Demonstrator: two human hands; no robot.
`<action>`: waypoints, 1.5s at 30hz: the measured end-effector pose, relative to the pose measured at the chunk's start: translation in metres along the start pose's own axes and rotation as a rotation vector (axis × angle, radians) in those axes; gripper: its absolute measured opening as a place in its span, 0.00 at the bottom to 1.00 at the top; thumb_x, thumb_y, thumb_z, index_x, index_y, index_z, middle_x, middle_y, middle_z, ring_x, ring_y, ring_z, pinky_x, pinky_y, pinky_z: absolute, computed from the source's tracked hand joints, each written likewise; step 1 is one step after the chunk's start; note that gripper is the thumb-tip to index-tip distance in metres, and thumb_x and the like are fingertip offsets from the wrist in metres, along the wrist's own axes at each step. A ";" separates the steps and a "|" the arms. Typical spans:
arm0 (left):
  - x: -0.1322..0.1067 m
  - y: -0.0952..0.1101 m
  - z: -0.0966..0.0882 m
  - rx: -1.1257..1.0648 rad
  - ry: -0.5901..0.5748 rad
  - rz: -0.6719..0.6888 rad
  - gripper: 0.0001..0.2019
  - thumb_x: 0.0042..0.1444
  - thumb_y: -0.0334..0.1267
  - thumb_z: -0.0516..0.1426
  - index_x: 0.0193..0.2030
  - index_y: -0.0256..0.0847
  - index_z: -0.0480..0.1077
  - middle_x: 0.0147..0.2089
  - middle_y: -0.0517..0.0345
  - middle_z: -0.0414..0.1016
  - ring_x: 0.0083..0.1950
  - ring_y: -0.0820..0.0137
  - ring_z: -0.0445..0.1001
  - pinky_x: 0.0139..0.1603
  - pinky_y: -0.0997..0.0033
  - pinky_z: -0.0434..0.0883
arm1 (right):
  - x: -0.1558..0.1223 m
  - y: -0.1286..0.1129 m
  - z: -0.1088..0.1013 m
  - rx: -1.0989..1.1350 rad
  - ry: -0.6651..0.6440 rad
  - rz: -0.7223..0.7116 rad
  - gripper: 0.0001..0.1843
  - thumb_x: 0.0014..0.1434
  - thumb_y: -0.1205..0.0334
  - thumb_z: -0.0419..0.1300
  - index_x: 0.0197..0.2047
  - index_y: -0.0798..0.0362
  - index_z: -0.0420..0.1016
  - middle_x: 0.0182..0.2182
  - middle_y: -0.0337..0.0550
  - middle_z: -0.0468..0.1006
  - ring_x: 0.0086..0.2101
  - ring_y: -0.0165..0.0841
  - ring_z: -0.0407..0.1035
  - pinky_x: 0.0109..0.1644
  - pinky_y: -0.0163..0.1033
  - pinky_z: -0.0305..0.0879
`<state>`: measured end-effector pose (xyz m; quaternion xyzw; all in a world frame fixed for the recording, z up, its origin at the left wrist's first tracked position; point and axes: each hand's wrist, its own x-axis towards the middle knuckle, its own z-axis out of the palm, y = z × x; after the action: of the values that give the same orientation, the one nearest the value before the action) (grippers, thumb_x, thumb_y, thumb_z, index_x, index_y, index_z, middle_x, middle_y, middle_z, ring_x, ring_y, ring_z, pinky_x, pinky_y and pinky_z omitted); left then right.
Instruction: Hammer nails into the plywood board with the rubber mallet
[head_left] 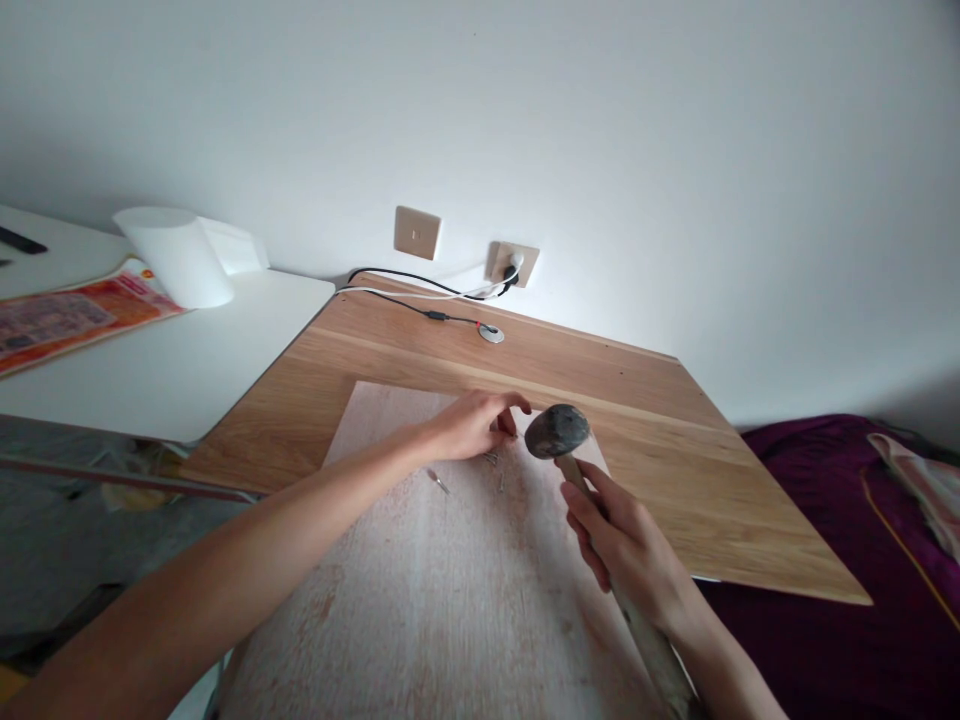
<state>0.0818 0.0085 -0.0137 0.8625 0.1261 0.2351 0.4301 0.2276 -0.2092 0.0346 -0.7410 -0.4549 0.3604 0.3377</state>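
My right hand point(611, 525) is wrapped round the wooden handle of a mallet point(557, 432), whose dark, rounded head is raised over the right side of a pale wooden board point(420, 570). Near the far edge of that board, my left hand point(476, 425) rests with thumb and fingertips pinched together just left of the mallet head. What the pinch holds is too small to make out. Beside and below these fingers are a few small metal nails point(501, 484). Another thin metal piece point(439, 482) lies on the board closer to my left forearm.
Beneath the board is a wooden tabletop point(660, 470) against a white wall. Cables point(420, 290) run along its back to a wall socket point(525, 262). On the left, a white table point(165, 370) bears a paper roll point(176, 260) and a red packet point(90, 315). Purple cloth point(810, 500) lies right.
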 end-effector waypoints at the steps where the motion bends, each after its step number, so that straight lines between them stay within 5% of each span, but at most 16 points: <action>1: 0.000 -0.001 0.000 0.000 0.003 0.000 0.24 0.55 0.15 0.61 0.57 0.40 0.75 0.41 0.57 0.87 0.41 0.69 0.85 0.44 0.72 0.74 | -0.004 0.003 -0.002 0.024 0.018 0.007 0.32 0.72 0.32 0.55 0.59 0.53 0.69 0.24 0.28 0.65 0.15 0.21 0.56 0.17 0.29 0.52; 6: 0.000 -0.006 0.002 -0.020 0.019 0.018 0.25 0.54 0.17 0.63 0.57 0.40 0.75 0.40 0.58 0.86 0.40 0.70 0.84 0.44 0.72 0.74 | -0.024 0.021 -0.003 0.112 -0.016 0.078 0.38 0.69 0.28 0.57 0.63 0.53 0.68 0.24 0.27 0.64 0.14 0.21 0.54 0.16 0.28 0.50; 14: -0.002 -0.004 0.002 -0.013 0.032 0.021 0.26 0.53 0.21 0.65 0.58 0.41 0.75 0.41 0.58 0.85 0.39 0.70 0.82 0.43 0.72 0.73 | -0.024 0.049 0.012 0.168 0.006 0.101 0.35 0.66 0.24 0.57 0.49 0.50 0.69 0.22 0.27 0.64 0.14 0.21 0.52 0.16 0.29 0.50; 23: -0.002 0.000 0.003 0.017 0.036 -0.031 0.24 0.54 0.17 0.64 0.56 0.38 0.75 0.41 0.57 0.86 0.40 0.70 0.82 0.42 0.73 0.72 | -0.020 0.029 0.012 0.123 0.069 0.073 0.36 0.67 0.26 0.58 0.59 0.51 0.69 0.23 0.27 0.65 0.14 0.22 0.54 0.16 0.29 0.52; 33: -0.002 -0.008 0.003 0.014 0.017 0.032 0.22 0.59 0.20 0.62 0.59 0.38 0.72 0.41 0.55 0.86 0.40 0.69 0.83 0.41 0.73 0.73 | 0.004 -0.008 0.014 0.058 0.033 -0.008 0.31 0.67 0.30 0.58 0.50 0.51 0.69 0.23 0.28 0.65 0.14 0.22 0.57 0.15 0.29 0.52; 40: -0.002 -0.008 0.004 -0.055 0.015 -0.007 0.23 0.57 0.21 0.64 0.58 0.41 0.72 0.40 0.60 0.85 0.38 0.71 0.82 0.42 0.73 0.73 | -0.020 -0.001 0.019 0.082 0.073 0.043 0.34 0.70 0.31 0.56 0.60 0.52 0.69 0.22 0.27 0.65 0.13 0.21 0.54 0.16 0.28 0.50; 45: -0.004 0.008 -0.012 0.009 -0.027 -0.025 0.23 0.56 0.28 0.67 0.59 0.38 0.75 0.44 0.53 0.86 0.43 0.67 0.82 0.45 0.69 0.73 | -0.029 0.019 0.022 0.113 0.045 0.105 0.36 0.69 0.29 0.57 0.61 0.51 0.67 0.21 0.26 0.65 0.14 0.22 0.54 0.17 0.29 0.50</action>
<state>0.0724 0.0105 -0.0020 0.8658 0.1320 0.2175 0.4309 0.2073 -0.2391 0.0145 -0.7515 -0.3865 0.3860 0.3699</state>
